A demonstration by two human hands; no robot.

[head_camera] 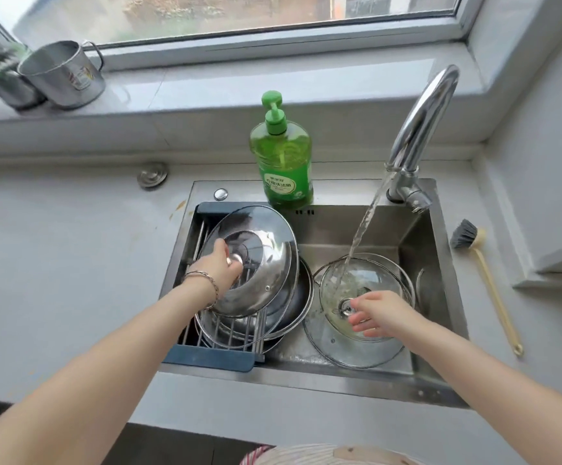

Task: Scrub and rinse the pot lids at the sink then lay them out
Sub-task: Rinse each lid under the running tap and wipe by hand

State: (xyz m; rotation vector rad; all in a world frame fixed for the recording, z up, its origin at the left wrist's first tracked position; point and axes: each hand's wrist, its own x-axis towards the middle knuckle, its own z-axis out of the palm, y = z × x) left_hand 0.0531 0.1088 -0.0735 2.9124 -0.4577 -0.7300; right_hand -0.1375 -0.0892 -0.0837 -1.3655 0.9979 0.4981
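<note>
One view is supplied, taken by a wide-angle camera worn on the head and faced forward and down. The sink (340, 229) is looked down on steeply from close above its near edge, so that mid-frame is filled by it. The window (239, 15) is caught at the top edge.

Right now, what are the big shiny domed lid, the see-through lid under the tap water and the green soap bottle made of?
The big shiny domed lid, gripped by the left hand, looks like polished steel: it mirrors light. The see-through lid seems clear glass with a metal rim. The green soap bottle is probably plastic: liquid shows through it.
</note>
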